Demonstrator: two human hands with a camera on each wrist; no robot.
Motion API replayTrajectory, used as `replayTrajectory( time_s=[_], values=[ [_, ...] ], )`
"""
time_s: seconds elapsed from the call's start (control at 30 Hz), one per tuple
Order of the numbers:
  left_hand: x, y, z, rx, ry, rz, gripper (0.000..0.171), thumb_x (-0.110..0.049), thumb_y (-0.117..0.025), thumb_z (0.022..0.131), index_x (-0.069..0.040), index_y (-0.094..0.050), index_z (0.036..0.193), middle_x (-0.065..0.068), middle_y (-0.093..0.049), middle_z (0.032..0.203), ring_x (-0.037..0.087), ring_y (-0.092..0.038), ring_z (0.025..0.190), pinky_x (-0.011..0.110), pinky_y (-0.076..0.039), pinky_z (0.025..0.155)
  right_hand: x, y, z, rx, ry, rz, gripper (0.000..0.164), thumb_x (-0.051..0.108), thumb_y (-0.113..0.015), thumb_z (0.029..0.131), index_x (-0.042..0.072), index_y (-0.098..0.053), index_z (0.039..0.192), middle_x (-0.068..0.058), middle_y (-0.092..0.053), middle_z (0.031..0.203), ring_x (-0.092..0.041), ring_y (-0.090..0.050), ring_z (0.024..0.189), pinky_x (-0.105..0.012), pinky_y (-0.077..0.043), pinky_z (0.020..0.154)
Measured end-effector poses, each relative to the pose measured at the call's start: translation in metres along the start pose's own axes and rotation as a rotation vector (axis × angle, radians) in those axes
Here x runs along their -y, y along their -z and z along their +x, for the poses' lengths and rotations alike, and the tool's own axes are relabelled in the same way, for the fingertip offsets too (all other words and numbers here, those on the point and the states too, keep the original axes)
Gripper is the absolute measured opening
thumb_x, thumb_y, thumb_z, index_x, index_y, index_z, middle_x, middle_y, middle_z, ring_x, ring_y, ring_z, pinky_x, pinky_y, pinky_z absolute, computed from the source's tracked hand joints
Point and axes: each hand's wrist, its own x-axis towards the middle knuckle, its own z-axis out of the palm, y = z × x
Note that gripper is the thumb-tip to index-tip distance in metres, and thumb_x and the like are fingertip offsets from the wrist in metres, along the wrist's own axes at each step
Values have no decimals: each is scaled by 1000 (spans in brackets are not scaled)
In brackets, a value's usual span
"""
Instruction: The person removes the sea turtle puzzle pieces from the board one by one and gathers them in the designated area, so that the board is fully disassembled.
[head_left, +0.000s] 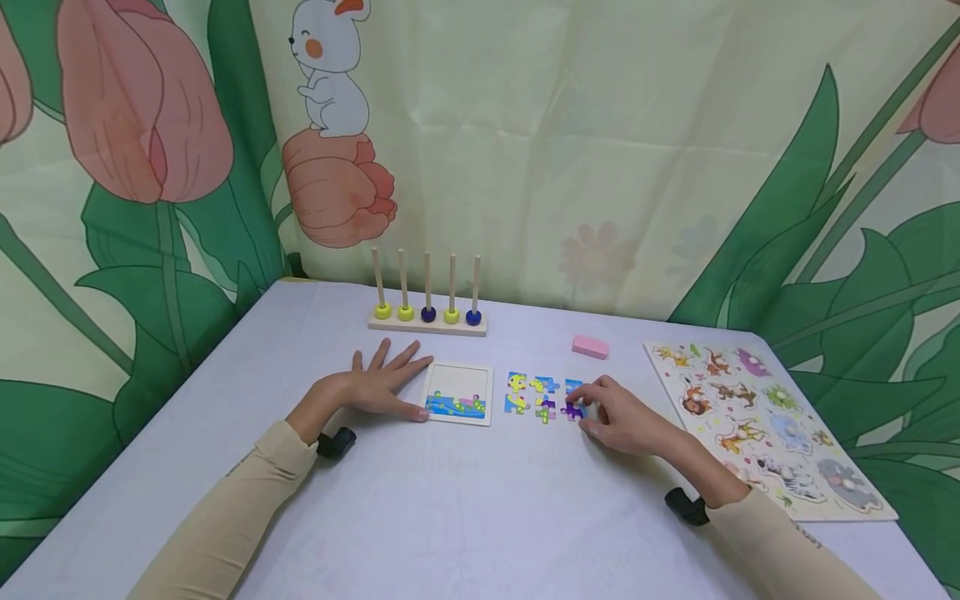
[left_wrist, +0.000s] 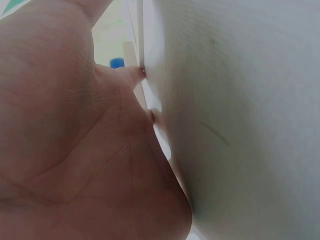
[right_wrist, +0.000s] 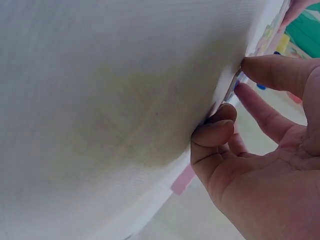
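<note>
My left hand (head_left: pixel 373 388) lies spread on the table with straight fingers. Its thumb and index fingertips touch the left side of a small square puzzle tray (head_left: pixel 459 377). Along the bottom of that tray runs a strip of fitted blue, pink and green pieces (head_left: pixel 456 407). To the right, my right hand (head_left: pixel 624 421) pinches a purple jigsaw piece (head_left: pixel 573 412) between thumb and index finger, low at the tabletop. Several loose pieces (head_left: pixel 517 382) lie between the tray and this hand. In the right wrist view, the other fingers (right_wrist: pixel 212 137) curl against the cloth.
Behind the tray stands a wooden peg stand (head_left: pixel 427 325) with yellow and dark blue beads. A pink block (head_left: pixel 590 347) lies behind my right hand. An animal puzzle board (head_left: pixel 701 429) fills the right side, partly under the right forearm. A printed curtain (head_left: pixel 525 167) hangs behind the table.
</note>
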Motion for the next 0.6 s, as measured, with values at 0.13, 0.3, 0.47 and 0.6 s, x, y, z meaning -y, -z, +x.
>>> replayTrajectory(
  time_s=[0.13, 0.3, 0.47, 0.6],
  values=[
    [2, -1, 1, -3, -4, -15, 114, -83, -64, 84, -30, -14, 172, 7, 9, 182, 52, 22, 162, 85, 15, 118, 4, -1, 0, -44, 10, 3, 35, 11, -74, 97, 12, -70, 132, -11, -60, 115, -15, -48, 82, -23, -41, 67],
    [3, -3, 1, -7, -6, -30, 117, -86, -65, 81, -30, -15, 172, 6, 8, 182, 53, 22, 162, 85, 17, 116, 17, -5, 4, -102, 38, 40, 28, 10, -73, 98, 12, -73, 126, -8, -63, 113, -15, -49, 83, -23, -44, 69],
    [2, -3, 2, 6, 11, -14, 116, -84, -64, 83, -32, -12, 172, 3, 12, 181, 49, 25, 162, 83, 17, 119, 34, -13, 17, -84, 78, 66, 27, 11, -73, 97, 9, -73, 124, -8, -67, 111, -14, -52, 80, -22, -46, 69],
    [1, -1, 2, 7, 3, -13, 115, -83, -64, 84, -30, -12, 172, 6, 10, 181, 51, 23, 162, 83, 17, 118, 50, -20, 29, -57, 106, 88, 26, 12, -73, 98, 9, -73, 123, -8, -68, 111, -14, -53, 80, -23, -46, 71]
  ],
)
